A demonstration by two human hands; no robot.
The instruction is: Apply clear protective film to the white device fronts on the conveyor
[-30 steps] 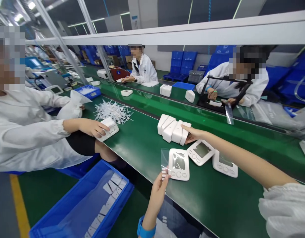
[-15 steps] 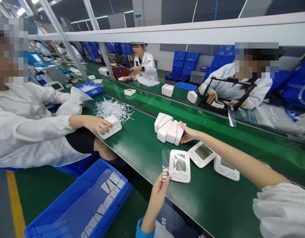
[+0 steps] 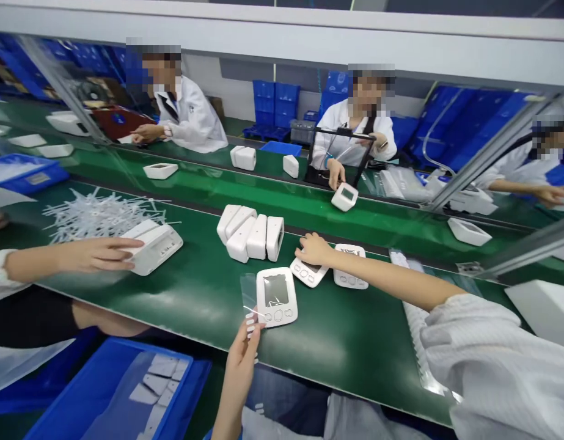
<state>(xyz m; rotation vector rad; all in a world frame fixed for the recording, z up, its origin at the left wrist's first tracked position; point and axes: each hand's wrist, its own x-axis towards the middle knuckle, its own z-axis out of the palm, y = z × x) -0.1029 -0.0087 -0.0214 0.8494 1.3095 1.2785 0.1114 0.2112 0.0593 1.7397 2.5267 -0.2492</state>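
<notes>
My left hand (image 3: pixel 243 349) pinches a clear plastic film strip (image 3: pixel 249 298) with white tabs at the table's near edge. Its fingertips are at the lower left corner of a white blood pressure monitor (image 3: pixel 277 315), which lies face up with a film over its screen. My right hand (image 3: pixel 316 249) is curled over the top of a second blood pressure monitor (image 3: pixel 309 274), partly covering its screen. Right of that, a third monitor (image 3: pixel 350 280) lies partly under my right forearm. Several white monitors (image 3: pixel 245 235) stand on edge in a cluster behind the first.
At left, a co-worker's hand (image 3: pixel 102 253) rests on white units (image 3: pixel 157 250) beside a heap of white plastic strips (image 3: pixel 102 214). A blue crate (image 3: pixel 126 391) sits below the table edge. Across the green belt (image 3: pixel 199 183), another co-worker's hand (image 3: pixel 336 173) holds a monitor (image 3: pixel 344 197).
My right hand has left the standing cluster and come to the second monitor. My left hand keeps the film strip. The view has turned right; the co-worker opposite now holds a monitor over the belt.
</notes>
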